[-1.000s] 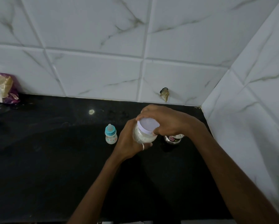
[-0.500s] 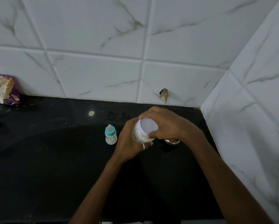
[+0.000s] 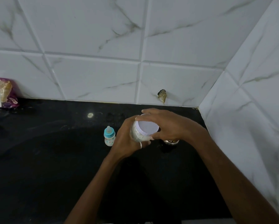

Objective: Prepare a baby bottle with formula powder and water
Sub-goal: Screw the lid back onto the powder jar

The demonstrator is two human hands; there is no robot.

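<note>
**Jar.** The small clear plastic jar (image 3: 138,135) of white powder was held off the black stone counter (image 3: 54,159), tilted with its top toward the camera. The left hand (image 3: 127,139) gripped the jar body, its fingers (image 3: 142,145) curled under and round the wall. The right hand (image 3: 167,126) was set over the flat white round lid (image 3: 148,127), with fingers and thumb curled on its rim. The lid appeared seated, and the step in hand was judged to be unscrewing it.

**Handling, as judged.** The jar looked light, rigid and part filled. Its smooth wall was liable to slip under a twist, so a firm hold on the body and a grip on the lid's edge suited it. Loose powder would spill at this tilt with the lid off.

**Bottle.** The small baby bottle (image 3: 109,137), with teal collar and clear teat fitted, stood upright on the counter. It was just left of the left hand and apart from it. It was judged light and easily toppled, and best steadied by its body.

**Other items.** A small shiny metal vessel (image 3: 171,141) sat behind the right wrist, largely hidden. A crumpled printed snack packet (image 3: 1,92) lay at the far left.
</note>
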